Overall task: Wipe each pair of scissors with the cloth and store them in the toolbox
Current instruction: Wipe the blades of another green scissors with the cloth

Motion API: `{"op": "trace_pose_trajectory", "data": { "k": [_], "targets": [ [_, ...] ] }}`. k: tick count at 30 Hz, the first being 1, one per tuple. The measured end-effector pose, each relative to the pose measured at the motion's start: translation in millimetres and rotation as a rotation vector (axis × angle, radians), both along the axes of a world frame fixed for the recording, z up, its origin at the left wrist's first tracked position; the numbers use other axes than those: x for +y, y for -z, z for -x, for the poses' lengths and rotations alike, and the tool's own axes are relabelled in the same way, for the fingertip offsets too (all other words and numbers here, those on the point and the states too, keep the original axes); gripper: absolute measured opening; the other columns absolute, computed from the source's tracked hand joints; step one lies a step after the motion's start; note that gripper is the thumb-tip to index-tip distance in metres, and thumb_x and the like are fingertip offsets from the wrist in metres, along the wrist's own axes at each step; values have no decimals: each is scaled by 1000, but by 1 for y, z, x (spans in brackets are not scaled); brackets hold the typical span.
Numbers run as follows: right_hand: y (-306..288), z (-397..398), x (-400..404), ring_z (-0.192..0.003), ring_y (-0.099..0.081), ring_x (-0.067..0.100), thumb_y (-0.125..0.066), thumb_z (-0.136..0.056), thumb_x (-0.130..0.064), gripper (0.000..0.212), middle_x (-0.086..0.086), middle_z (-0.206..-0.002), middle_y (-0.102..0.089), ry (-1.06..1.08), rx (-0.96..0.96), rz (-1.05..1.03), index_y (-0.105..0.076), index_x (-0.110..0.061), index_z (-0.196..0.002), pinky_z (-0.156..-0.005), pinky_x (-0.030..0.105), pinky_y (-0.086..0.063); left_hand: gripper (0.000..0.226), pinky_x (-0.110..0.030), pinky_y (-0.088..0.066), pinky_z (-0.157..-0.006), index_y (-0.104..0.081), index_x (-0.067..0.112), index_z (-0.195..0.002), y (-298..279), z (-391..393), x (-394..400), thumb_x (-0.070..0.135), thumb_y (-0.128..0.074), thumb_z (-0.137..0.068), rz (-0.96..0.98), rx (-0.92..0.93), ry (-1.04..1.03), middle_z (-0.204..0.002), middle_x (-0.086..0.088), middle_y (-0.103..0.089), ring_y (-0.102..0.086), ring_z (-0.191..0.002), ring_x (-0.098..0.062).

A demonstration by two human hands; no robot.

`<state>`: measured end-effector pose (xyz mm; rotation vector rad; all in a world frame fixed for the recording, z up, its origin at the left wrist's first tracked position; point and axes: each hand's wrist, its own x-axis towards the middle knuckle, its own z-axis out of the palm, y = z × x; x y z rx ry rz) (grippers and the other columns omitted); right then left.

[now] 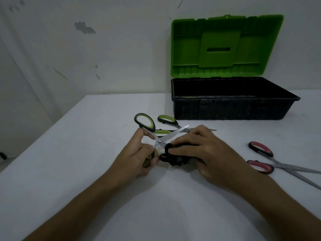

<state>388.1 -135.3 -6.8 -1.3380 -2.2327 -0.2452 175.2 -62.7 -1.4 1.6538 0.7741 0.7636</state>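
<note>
Green-handled scissors: spread open, above worktop, left hand fingers clamped on lower handle
Right hand: fingers curled round black cloth (on one blade)
Toolbox: lid up, behind
Red-handled scissors: right, on worktop

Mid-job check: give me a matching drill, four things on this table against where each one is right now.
Things:
1. red scissors
2. cloth
3. toolbox
4. held green scissors

Places:
A. at the table's back, lid up
B. in the left hand, blades open
C. lying at the right, near the table edge
D. under the right hand, against a blade

Pairs: 1-C, 2-D, 3-A, 4-B
</note>
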Motion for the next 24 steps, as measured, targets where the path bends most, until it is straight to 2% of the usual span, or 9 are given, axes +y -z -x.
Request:
{"op": "trace_pose_trajectory", "data": {
  "k": [5, 10, 13, 16, 20, 24],
  "targets": [
    [1, -17, -4, -100, -46, 13, -51, -71, -1, 53, -14, -112, -67, 26, -2, 25, -73, -25, -113, -70, 34, -54, 23, -23, -18, -44, -44, 19, -100, -3, 8, 8, 0, -31, -97, 38, -40, -73, -59, -5, -49, -22, -42, -15],
    [-6, -17, -7, -101, -47, 19, -64, -70, 7, 57, -8, -120, -65, 33, -15, -69, -69, -22, -120, -73, 35, -52, 21, -30, -13, -49, -44, 21, -99, -3, 8, 12, 4, -31, -96, 125, -46, -95, -61, -5, -50, -23, -43, -15],
    [-4, -4, -5, -103, -47, 21, -69, -67, 13, 65, -4, -123, -64, 23, -30, -82, -67, -19, -124, -78, 35, -52, 18, -20, -17, -44, -43, 17, -102, 0, 5, 10, 5, -32, -95, 144, -4, -63, -62, -8, -51, -23, -42, -15],
    [4, 9, 0, -108, -45, 18, -69, -70, 10, 68, -9, -129, -59, 22, -51, -5, -64, -27, -127, -74, 35, -54, 22, -18, -20, -41, -46, 19, -99, 1, 1, 4, 3, -33, -95, 126, 17, -21, -62, -10, -51, -23, -41, -15],
    [3, 1, 2, -106, -43, 15, -73, -67, 12, 67, -8, -125, -63, 31, -10, 43, -69, -27, -121, -78, 26, -46, 23, -23, -16, -46, -45, 19, -99, -3, 3, 6, 1, -31, -95, 120, -34, -44, -60, -7, -50, -22, -41, -14],
    [1, -12, -4, -105, -44, 15, -61, -75, 6, 57, -8, -124, -63, 32, 4, 65, -68, -25, -122, -78, 35, -53, 25, -33, -13, -49, -44, 21, -97, -5, 8, 15, 1, -29, -96, 93, -52, -95, -59, -5, -50, -23, -38, -13]
  ]
}}
